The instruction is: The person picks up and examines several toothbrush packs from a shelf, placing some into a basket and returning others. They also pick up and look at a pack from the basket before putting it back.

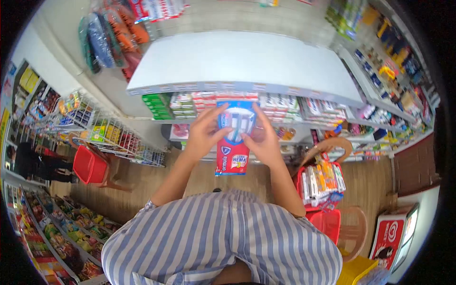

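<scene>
Ideally, my left hand [204, 133] and right hand [264, 141], both gripping the blue-and-red cardboard toothbrush pack [232, 156], should hold it upright, square to the white metal shelf [247, 66].

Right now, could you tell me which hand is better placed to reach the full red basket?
Probably the right hand. Both hands hold the pack, but the basket sits low on the right, nearer that hand; the left hand would have to cross over.
</scene>
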`<state>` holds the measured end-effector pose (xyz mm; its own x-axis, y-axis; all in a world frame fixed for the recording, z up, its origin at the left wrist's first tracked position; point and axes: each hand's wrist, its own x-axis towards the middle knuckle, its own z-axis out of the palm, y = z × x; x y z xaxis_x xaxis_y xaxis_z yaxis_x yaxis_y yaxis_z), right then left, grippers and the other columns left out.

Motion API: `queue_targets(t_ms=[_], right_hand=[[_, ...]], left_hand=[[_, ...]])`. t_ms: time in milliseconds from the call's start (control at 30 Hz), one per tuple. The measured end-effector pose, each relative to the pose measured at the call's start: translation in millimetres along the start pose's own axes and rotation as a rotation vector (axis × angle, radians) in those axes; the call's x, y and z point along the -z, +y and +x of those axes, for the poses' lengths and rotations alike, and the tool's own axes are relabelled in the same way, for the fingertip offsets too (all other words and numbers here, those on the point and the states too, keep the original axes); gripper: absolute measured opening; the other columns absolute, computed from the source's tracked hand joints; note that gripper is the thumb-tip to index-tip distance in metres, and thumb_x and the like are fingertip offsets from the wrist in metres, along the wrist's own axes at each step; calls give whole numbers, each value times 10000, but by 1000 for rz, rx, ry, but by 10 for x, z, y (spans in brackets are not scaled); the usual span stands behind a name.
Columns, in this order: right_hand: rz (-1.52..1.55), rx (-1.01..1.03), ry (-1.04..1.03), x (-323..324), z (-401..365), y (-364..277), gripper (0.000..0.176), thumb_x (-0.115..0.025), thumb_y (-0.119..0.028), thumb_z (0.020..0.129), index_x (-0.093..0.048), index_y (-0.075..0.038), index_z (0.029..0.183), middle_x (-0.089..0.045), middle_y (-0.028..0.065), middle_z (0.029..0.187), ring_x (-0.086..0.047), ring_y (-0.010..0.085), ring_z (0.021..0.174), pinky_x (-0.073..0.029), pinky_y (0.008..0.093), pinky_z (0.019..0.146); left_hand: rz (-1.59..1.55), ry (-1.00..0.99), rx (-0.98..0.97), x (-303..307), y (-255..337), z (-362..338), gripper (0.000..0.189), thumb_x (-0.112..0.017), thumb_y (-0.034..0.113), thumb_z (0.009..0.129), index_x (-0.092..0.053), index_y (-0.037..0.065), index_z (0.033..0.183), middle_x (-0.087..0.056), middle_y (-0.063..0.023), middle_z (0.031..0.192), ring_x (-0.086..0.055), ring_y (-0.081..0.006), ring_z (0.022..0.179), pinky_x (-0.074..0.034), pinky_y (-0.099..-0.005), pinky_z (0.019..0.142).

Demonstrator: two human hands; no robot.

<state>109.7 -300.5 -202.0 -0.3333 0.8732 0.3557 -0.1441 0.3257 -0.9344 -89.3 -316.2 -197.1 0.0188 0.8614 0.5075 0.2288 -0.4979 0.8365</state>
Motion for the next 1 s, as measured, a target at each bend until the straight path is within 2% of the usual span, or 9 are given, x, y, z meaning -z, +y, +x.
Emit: queue_targets(t_ms=[67,267,333,567,633,667,733,767,1000], right_hand=[[109,122,-49,-256,253,2,760,-621,74,809,-295,-92,1475,-371,174,1462,-624,222,1069,-568,258,705],[21,212,-132,-811,781,-430,749,-637,64,805,-324,-91,1468,-429,167,1421,-633,204,1052,-567,263,715],[17,195,-166,-914,912,-608,754,-649,57,797,-333,-90,1465,-453,163,1403,-634,200,1047,-564,260,715],[-41,357,-299,-1051,1465,-1020,759,-650,30,789,-351,-131,1468,-484,160,1371,-650,162,952,-534,240,686],[-116,456,-303,-1061,1681,-1050,773,-672,3,782,-358,-162,1469,-522,147,1325,-653,145,906,-510,235,624],[-112,467,-306,-1080,1765,-1083,773,-672,3,782,-358,-162,1469,-522,147,1325,-653,145,906,-510,235,624],[-103,561,-321,-1110,1917,-1154,771,-676,-4,779,-363,-159,1466,-521,146,1327,-653,142,896,-512,232,624],[-96,536,-339,-1105,1979,-1181,761,-678,-4,776,-372,-141,1459,-515,142,1344,-648,153,923,-526,251,655],[-126,710,-311,-1191,2524,-1250,715,-684,-30,784,-405,-124,1435,-543,133,1307,-590,179,1059,-540,286,761]], left_hand=[[-12,21,-3,357,108,98,591,-761,27,751,-567,98,1305,-565,-105,1190,-603,-155,990,-555,-277,755],[19,145,-90,1069,419,293,625,-777,-7,727,-560,81,1306,-565,-76,1165,-614,-123,936,-552,-235,713],[116,85,-59,1268,505,358,679,-712,-106,756,-447,0,1372,-462,-104,1291,-615,-203,1051,-554,-284,849],[30,219,-149,1506,845,680,700,-716,-99,760,-424,9,1386,-437,-107,1356,-600,-208,1083,-552,-294,867],[98,328,-291,1552,895,821,683,-776,-30,725,-505,48,1347,-551,-63,1126,-641,-95,822,-542,-224,647],[106,331,-301,1603,929,873,683,-776,-30,725,-505,48,1347,-551,-63,1126,-641,-95,822,-542,-224,647],[223,254,-255,1713,986,982,706,-699,-130,759,-418,10,1391,-480,-55,1231,-633,-180,1008,-557,-252,807],[244,280,-290,1728,986,1046,690,-695,-133,762,-432,12,1384,-498,-42,1148,-640,-161,972,-559,-235,760],[254,331,-410,1971,950,1553,649,-759,-48,741,-516,40,1336,-533,-59,1096,-620,-65,760,-515,-206,633]])
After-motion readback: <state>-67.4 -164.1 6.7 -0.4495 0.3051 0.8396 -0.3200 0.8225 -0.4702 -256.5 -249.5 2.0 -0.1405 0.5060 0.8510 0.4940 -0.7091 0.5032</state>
